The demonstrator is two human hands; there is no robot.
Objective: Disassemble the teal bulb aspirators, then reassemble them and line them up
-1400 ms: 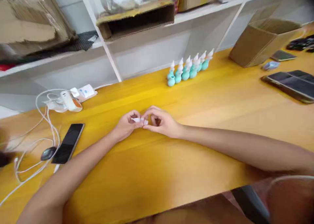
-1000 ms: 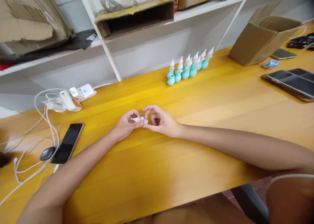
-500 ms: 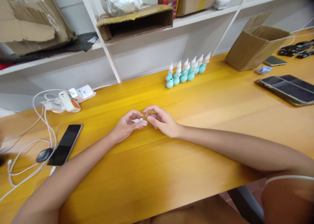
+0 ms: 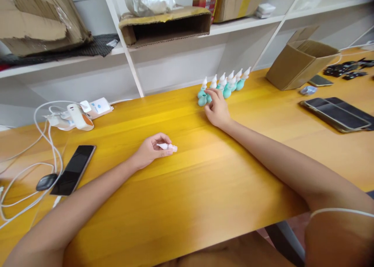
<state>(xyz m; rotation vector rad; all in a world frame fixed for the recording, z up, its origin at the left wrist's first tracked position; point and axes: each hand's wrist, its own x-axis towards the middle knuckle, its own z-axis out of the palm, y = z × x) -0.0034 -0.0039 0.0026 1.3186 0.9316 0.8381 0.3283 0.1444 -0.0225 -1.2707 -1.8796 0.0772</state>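
Observation:
My left hand (image 4: 150,150) rests on the yellow wooden table (image 4: 204,189), its fingers pinched on a small clear plastic tip (image 4: 167,146) that points right. My right hand (image 4: 216,109) is stretched out to the row of small teal bulbs with white tips (image 4: 226,85) at the back of the table. Its fingertips touch the bulbs at the left end of the row; whether they grip one is hidden.
A black phone (image 4: 73,169), a dark mouse (image 4: 46,181), white cables and chargers (image 4: 77,115) lie at the left. An open cardboard box (image 4: 300,64), phones (image 4: 336,113) and dark parts (image 4: 344,68) sit at the right. White shelves with boxes (image 4: 163,23) stand behind.
My right hand let go of the clear tip and moved up and right to the row of teal bulbs. My left hand stayed put, still holding the tip.

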